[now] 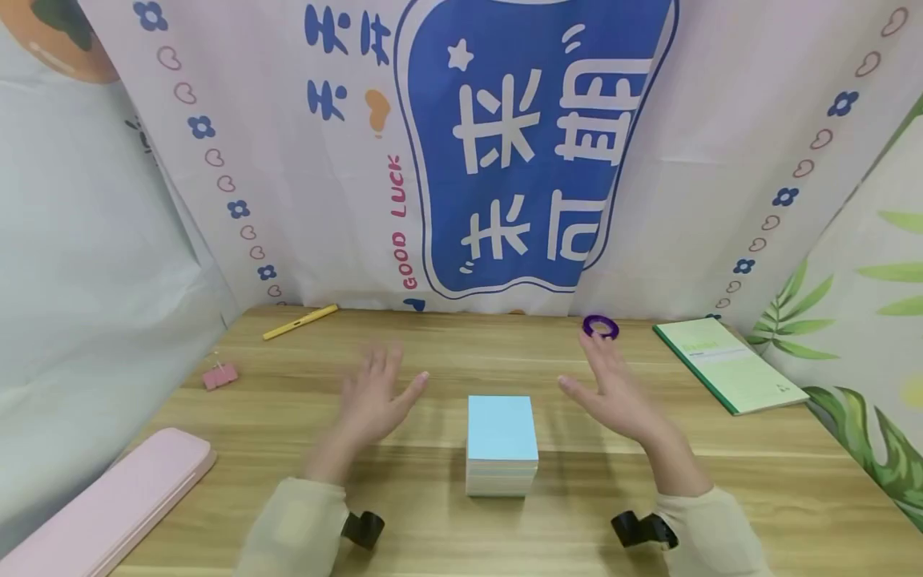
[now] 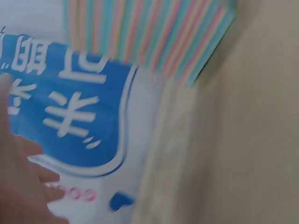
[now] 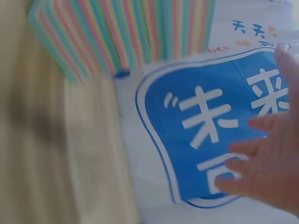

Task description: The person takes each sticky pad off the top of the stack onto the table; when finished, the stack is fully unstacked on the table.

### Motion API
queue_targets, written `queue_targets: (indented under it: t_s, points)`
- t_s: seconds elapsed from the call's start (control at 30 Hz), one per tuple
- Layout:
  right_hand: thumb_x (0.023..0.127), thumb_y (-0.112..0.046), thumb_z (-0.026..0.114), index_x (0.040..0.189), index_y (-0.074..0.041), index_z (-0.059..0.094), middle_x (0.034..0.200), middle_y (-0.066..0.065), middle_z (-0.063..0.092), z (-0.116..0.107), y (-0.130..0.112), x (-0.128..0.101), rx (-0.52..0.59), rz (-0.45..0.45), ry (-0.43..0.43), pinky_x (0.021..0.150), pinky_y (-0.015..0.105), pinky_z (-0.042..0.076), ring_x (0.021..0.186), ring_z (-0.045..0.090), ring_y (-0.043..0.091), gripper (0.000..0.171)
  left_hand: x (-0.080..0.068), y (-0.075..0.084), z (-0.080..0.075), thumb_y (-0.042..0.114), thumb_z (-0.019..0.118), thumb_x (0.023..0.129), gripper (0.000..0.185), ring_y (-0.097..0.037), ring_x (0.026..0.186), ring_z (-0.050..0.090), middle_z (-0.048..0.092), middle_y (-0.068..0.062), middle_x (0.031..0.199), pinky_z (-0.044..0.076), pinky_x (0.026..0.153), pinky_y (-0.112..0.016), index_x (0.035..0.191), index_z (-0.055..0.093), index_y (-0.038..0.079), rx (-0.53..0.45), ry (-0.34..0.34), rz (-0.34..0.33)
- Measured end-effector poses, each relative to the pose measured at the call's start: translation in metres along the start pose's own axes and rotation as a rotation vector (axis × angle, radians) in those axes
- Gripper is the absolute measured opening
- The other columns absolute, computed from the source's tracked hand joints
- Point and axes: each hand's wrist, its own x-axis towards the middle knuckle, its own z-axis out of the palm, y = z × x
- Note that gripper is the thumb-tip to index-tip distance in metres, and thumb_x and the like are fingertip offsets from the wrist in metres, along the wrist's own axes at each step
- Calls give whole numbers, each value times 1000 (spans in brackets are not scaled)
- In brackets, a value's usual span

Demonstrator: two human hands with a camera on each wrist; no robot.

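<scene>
A thick stack of coloured paper sheets (image 1: 501, 445) with a light blue top sheet sits at the middle of the wooden desk (image 1: 404, 497). My left hand (image 1: 376, 398) hovers to its left with fingers straight and spread, holding nothing. To the stack's right my right hand (image 1: 611, 383) is held the same way, palm turned inward. In the wrist views the stack's striped side (image 2: 149, 32) (image 3: 126, 32) fills the top, and each hand's fingers (image 2: 28, 186) (image 3: 266, 163) show open against the blue banner.
A purple ring (image 1: 600, 325) lies just beyond my right fingertips. A green notebook (image 1: 728, 364) lies at the right, a yellow pen (image 1: 300, 321) and a pink binder clip (image 1: 219, 375) at the left, a pink case (image 1: 108, 505) at the front left. Printed cloth walls enclose the desk.
</scene>
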Motion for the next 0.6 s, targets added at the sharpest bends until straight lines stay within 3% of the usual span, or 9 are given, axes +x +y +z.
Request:
queue_targets:
  t_s: [0.07,0.17,0.23,0.3,0.43,0.6]
  points:
    - [85,-43,47,139,-17,7,142,13,4,8,-3,-1,174,-36,-28,94,58,8,125,4,36,72,-3,3,8,54,28,87,70,-34,126,4,8,-17,140,0,95,-56,138,12,9,-190,10,46]
    - [85,-33,53,139,-17,8,141,12,11,23,-5,-3,409,-130,-105,95,55,13,124,11,37,73,-8,10,23,45,34,90,61,-32,125,11,12,-12,141,10,96,-53,139,13,15,-572,-52,111]
    - [82,-29,58,139,-14,8,140,13,15,34,-6,-4,507,-191,-156,95,53,15,124,15,35,77,-11,14,34,42,35,91,58,-31,125,14,12,-11,141,13,96,-51,139,12,17,-788,-122,134]
    - [80,-24,62,138,-8,9,139,15,18,43,-7,-5,575,-255,-200,96,51,15,124,16,33,81,-15,16,45,40,35,91,58,-29,125,15,13,-10,141,15,97,-49,139,10,19,-933,-211,159]
    - [73,-20,69,138,-8,12,138,14,20,54,-8,-8,578,-279,-240,95,51,18,124,19,31,87,-21,16,65,45,45,86,69,-24,125,18,15,-12,140,18,97,-45,139,10,17,-986,-297,234]
    - [69,-15,72,138,-14,13,138,12,18,60,-7,-11,569,-268,-271,94,51,21,122,23,31,90,-27,15,79,51,58,74,90,-30,121,26,23,-16,136,25,95,-43,139,7,14,-1003,-342,313]
